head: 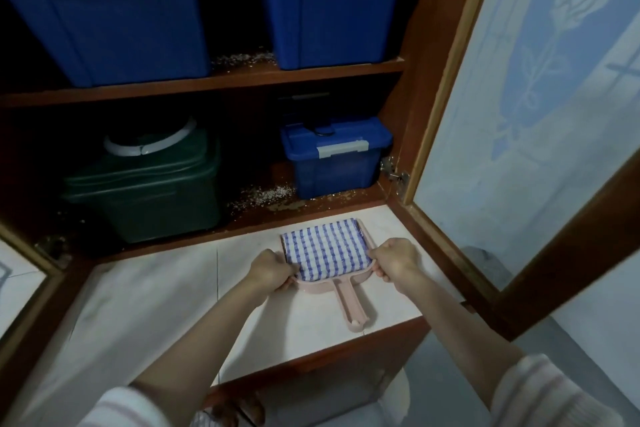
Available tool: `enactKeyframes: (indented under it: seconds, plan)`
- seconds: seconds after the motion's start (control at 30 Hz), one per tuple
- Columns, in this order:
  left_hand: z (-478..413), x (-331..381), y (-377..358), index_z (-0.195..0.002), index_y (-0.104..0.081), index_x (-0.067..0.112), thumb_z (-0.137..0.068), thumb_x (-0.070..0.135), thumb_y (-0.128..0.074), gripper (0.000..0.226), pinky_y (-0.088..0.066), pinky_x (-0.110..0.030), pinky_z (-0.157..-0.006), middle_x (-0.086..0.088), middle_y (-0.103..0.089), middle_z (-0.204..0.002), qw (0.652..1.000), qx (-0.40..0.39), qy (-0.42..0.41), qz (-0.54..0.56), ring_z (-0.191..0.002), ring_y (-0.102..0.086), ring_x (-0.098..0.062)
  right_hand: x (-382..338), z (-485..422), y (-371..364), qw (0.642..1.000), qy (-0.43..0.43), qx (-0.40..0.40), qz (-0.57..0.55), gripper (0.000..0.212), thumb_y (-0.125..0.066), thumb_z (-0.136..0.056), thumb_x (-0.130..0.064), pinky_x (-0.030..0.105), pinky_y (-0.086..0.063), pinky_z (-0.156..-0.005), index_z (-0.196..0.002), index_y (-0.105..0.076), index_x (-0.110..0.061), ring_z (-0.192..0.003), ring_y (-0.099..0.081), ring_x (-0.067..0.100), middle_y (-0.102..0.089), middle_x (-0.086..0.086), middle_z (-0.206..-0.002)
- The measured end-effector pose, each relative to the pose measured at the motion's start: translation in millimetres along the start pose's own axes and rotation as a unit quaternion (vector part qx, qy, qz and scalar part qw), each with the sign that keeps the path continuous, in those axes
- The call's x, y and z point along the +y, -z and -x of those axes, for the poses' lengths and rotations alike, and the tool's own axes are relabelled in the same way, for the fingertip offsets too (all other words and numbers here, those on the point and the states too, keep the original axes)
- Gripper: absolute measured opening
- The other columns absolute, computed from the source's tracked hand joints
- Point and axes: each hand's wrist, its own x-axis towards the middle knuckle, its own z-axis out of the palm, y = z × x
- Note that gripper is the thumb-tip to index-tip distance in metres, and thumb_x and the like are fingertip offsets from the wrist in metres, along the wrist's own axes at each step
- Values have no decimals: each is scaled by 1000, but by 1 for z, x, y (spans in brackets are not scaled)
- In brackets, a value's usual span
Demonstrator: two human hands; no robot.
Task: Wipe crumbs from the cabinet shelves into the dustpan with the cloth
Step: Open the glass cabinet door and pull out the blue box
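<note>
While we hold the pink dustpan [351, 305] on the tiled worktop [156, 305] before the open cabinet, our left grip [272, 269] curls round its left rim and our right grip [394, 260] curls round its right rim. A folded blue-checked cloth [327, 248] lies in the pan between them. On the lower shelf [311, 206], crumbs [263, 196] lie scattered between a green bin [145, 194] and a small blue bin [334, 163]; more speckle the upper shelf [207, 83].

Blue-white checked cloth [325, 250] – pink dustpan [349, 302] – blue bins [114, 17].
</note>
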Motion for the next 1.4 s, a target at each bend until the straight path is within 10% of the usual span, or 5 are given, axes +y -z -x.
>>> enactKeyframes:
  seconds: [0.77, 0.93, 1.03, 1.17, 1.4]
  plan:
    - [-31, 10, 4, -65, -49, 7, -91, 14, -59, 29, -42, -25, -52, -8, -54, -59, 997, 71, 33, -5, -52, -51, -18, -22, -19, -6, 999, -42, -2, -8, 26, -61, -88, -7, 21, -32, -36, -65, -51, -2, -40, -44, 17, -53, 12, -55]
    - [-29, 23, 19, -100, -65, 2, -92, 32, -57, 32, -43, -29, -74, -13, -63, -104, 993, 95, 15, -66, -92, -58, -24, -30, -9, 1, 999, 22, 37, 8, 28, -66, -87, -24, 29, -44, -60, -99, -61, 1, -73, -53, 23, -62, 17, -98]
    - [-34, 41, 33, -77, -59, 7, -94, 31, -53, 30, -43, -28, -78, -13, -61, -97, 991, 131, -20, -22, -88, -57, -25, -47, -11, 5, 995, 67, 42, -60, 24, -65, -87, -22, 33, -48, -70, -74, -52, -7, -66, -50, 19, -57, 8, -80]
    - [-45, 67, 43, -124, -53, 3, -93, 36, -53, 45, -44, -41, -100, -15, -58, -123, 986, 124, -60, 95, -112, -55, -30, -78, -20, 14, 984, 90, 0, -156, 30, -62, -90, -22, 30, -43, -55, -66, -47, -11, -51, -42, 15, -48, 4, -62]
    - [-64, 112, 45, -136, -43, 7, -94, 48, -45, 59, -41, -42, -104, -11, -50, -134, 972, 151, -96, 155, -121, -48, -28, -126, -36, 11, 970, 74, -62, -222, 22, -53, -96, -25, 23, -42, -40, -88, -55, -5, -46, -43, 14, -56, 8, -69]
